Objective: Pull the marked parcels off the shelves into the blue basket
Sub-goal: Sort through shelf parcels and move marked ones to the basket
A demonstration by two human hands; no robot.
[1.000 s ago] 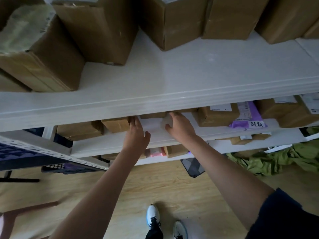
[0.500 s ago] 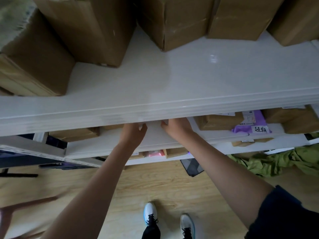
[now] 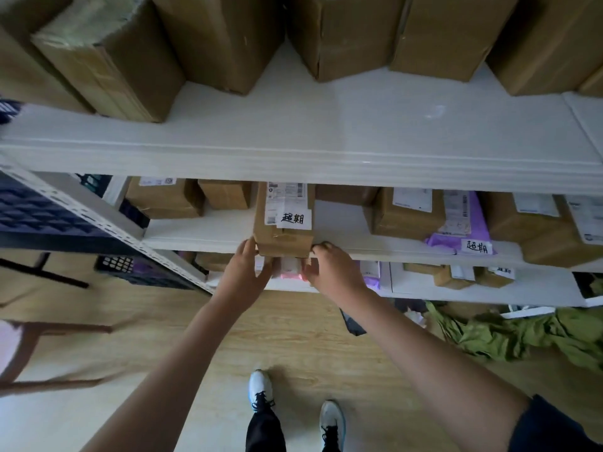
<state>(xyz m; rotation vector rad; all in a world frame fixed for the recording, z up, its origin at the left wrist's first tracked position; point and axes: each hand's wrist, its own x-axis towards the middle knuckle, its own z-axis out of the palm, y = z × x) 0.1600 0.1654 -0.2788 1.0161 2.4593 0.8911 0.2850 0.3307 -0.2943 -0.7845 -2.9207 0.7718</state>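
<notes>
White metal shelving (image 3: pixel 326 164) carries big brown cartons (image 3: pixel 208 37) on top. Marked brown cardboard parcel (image 3: pixel 283 220) overhangs the middle shelf's front edge, left hand (image 3: pixel 243 272) and right hand (image 3: pixel 329 272) gripping its near corners; purple marked mailer (image 3: pixel 463 233) lies right.

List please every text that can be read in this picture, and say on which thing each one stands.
"超期": handwritten white slip on the cardboard parcel that the left hand and right hand hold at the shelf edge.
"超期": handwritten white slip on the purple mailer bag further right on the same shelf.
Printed shipping labels on these and the other parcels: too small and blurred to read.
</notes>
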